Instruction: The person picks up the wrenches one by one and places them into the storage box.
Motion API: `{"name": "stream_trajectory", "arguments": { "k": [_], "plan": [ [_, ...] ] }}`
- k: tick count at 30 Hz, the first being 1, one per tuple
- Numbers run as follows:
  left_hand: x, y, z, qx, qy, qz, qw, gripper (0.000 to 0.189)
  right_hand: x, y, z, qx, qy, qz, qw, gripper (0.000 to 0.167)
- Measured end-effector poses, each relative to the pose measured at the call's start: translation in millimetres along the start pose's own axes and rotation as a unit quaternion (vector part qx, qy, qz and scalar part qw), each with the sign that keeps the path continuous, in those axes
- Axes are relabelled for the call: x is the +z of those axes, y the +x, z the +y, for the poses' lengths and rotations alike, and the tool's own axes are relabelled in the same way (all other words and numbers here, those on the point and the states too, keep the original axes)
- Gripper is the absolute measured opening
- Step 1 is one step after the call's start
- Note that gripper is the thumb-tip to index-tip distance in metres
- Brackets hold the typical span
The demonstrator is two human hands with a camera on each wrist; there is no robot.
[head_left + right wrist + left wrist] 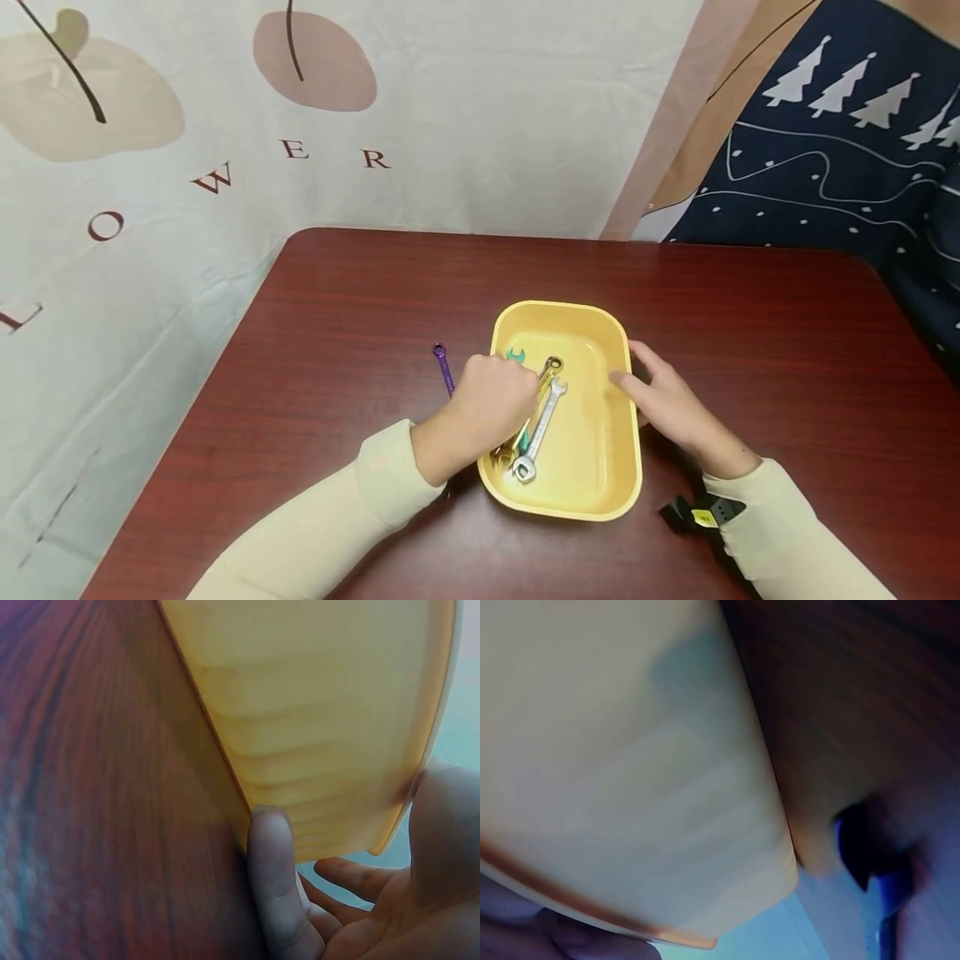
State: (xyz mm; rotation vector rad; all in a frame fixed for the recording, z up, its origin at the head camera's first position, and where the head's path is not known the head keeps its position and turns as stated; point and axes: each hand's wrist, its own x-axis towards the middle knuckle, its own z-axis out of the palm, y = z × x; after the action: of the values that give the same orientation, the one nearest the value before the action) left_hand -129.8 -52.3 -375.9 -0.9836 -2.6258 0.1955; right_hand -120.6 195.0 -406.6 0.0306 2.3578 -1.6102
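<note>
My left hand [498,400] reaches over the left side of a yellow plastic bin [588,492], its fingers curled down among wrenches; whether it holds one I cannot tell. A silver combination wrench [543,425] lies slanted on the bin floor beside it. A gold wrench [553,367] and a green wrench [516,356] are partly hidden by that hand. At the right side, my right hand [667,400] grips the bin, thumb over the rim and fingers against the outer wall [337,712]. Just left of the bin, a purple wrench [442,367] lies on the table, its lower end covered by the left hand.
The bin stands on a dark red wooden table [375,275]. Behind the table hangs a pale printed cloth [487,117], with a navy cloth with white trees [817,158] at the right. A black wrist camera [723,510] sits below the right wrist.
</note>
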Motion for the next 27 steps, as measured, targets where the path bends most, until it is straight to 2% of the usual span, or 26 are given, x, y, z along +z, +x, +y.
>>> {"name": "stream_trajectory", "arguments": {
  "k": [9, 19, 27],
  "plan": [
    [-1.4, 0.4, 0.3, -0.003, -0.001, -0.028, 0.9996, 0.028, -0.2, -0.4, -2.6, 0.005, -0.005, 0.002, 1.0000, 0.055],
    [-1.9, -0.6, 1.0, 0.000, 0.019, -0.019, 0.9996, 0.030, 0.2, -0.6, -5.1, 0.004, -0.003, 0.000, 1.0000, 0.055],
    [-2.6, 0.1, 2.1, -0.002, 0.018, -0.030, 0.9994, 0.032, -0.4, -1.2, -5.1, 0.003, -0.007, 0.000, 1.0000, 0.056]
  ]
}}
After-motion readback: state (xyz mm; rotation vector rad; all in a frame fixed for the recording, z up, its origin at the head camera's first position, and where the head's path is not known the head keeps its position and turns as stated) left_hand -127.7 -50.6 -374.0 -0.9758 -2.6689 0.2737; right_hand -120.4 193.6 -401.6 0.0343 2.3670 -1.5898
